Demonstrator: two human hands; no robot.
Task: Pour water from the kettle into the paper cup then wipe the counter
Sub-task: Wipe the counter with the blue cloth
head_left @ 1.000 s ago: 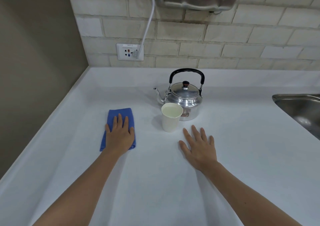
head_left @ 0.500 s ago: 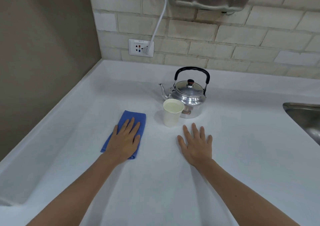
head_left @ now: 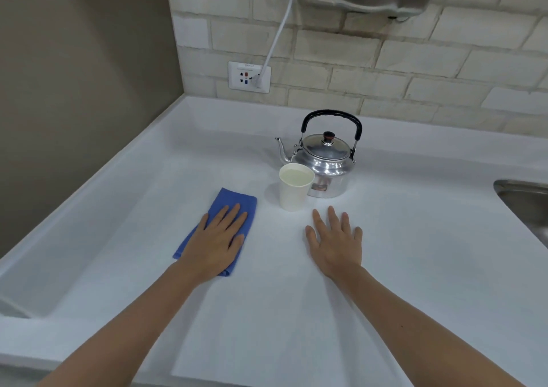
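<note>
Two bare hands are flat on the white desk [head_left: 415, 268], palms down. The left hand [head_left: 218, 242] presses on a folded blue cloth [head_left: 234, 201] with fingers spread, so that grip is open and just lying on top, not closed around the cloth. The right hand [head_left: 336, 245] rests straight on the bare surface, grip open too, holding nothing. Just past its fingertips sits a white paper cup [head_left: 293, 189], upright and filled with liquid nearly to the rim. Right behind the cup, touching or almost touching it, is a shiny metal kettle [head_left: 324, 161] with a black handle, lid on, spout pointing left. A steel sink [head_left: 525, 199] edge shows at far right.
</note>
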